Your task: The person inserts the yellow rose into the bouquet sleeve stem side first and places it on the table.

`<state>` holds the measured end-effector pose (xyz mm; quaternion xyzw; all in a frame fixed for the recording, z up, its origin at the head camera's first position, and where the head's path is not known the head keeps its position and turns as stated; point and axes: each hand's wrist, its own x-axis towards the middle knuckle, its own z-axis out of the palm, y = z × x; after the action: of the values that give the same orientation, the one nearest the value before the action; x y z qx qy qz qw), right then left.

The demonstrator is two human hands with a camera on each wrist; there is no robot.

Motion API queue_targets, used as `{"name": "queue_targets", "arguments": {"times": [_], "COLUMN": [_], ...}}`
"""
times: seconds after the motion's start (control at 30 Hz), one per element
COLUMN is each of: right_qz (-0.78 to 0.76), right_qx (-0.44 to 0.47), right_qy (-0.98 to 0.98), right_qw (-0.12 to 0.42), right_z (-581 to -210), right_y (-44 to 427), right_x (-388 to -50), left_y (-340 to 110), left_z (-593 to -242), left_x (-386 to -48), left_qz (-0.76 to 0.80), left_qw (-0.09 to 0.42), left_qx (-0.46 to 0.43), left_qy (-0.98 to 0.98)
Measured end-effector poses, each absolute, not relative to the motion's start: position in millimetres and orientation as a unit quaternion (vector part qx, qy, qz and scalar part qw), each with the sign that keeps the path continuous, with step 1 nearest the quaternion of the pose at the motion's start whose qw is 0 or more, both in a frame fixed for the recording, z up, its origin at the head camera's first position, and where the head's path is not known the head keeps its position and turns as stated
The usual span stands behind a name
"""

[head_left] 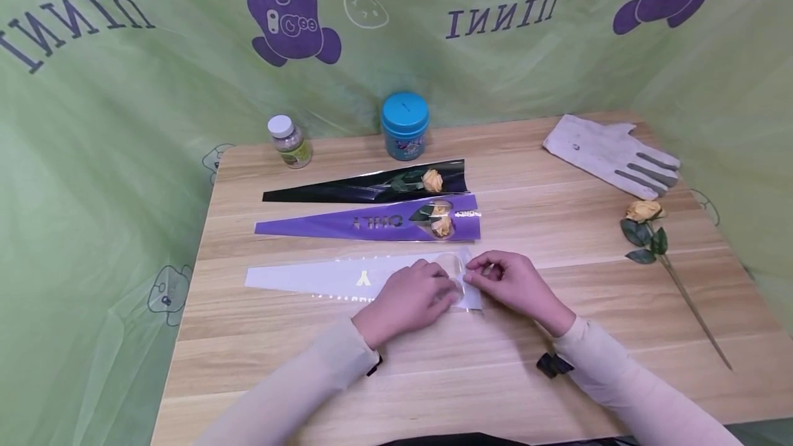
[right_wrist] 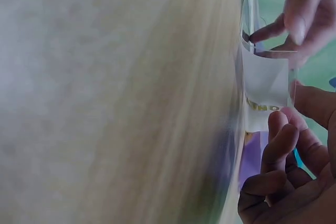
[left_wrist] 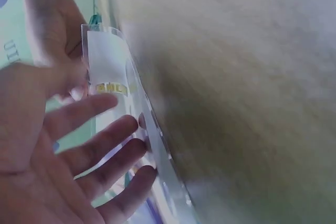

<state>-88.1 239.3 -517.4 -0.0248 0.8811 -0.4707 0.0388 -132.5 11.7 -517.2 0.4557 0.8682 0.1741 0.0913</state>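
A white tapered flower sleeve (head_left: 297,277) with clear film edges and gold lettering lies nearest the person. My right hand (head_left: 511,284) pinches the rim of its wide end between thumb and fingers; the right wrist view shows the sleeve's raised lip (right_wrist: 266,80) there. Over the sleeve near that end is my left hand (head_left: 411,292), which hides part of it. Its fingers (left_wrist: 107,142) look loosely spread along the film in the left wrist view. Beyond lie a purple sleeve (head_left: 310,228) and a black sleeve (head_left: 347,189), each with a peach rose inside.
At the right lies a loose peach artificial rose (head_left: 644,212) with a long stem, below a white and grey glove (head_left: 597,150). A blue lidded tub (head_left: 405,126) and a white-capped bottle (head_left: 290,142) stand along the back of the wooden table (head_left: 434,391). Green printed fabric (head_left: 186,40) hangs behind.
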Motion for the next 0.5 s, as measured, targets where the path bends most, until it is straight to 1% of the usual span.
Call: {"name": "queue_targets", "arguments": {"times": [0.13,0.23,0.37,0.5], "right_qz": [-0.457,-0.45,-0.438,-0.434], "right_qx": [-0.044,-0.052,-0.062,-0.068], "right_qy": [0.888,0.892,0.897,0.898], "right_qw": [0.017,0.014,0.011,0.007], "right_z": [-516,-515,-514,-513], "right_y": [238,236,232,230], "right_x": [-89,-89,-90,-91], "left_y": [19,23,25,26], "left_z": [-518,-518,-522,-521], "left_x": [-146,-154,-160,-163], "left_qz": [0.342,0.427,0.461,0.463], "left_qw": [0.168,0.209,0.242,0.262], "left_qx": [0.361,0.304,0.272,0.256], "left_qy": [0.851,0.826,0.809,0.807]}}
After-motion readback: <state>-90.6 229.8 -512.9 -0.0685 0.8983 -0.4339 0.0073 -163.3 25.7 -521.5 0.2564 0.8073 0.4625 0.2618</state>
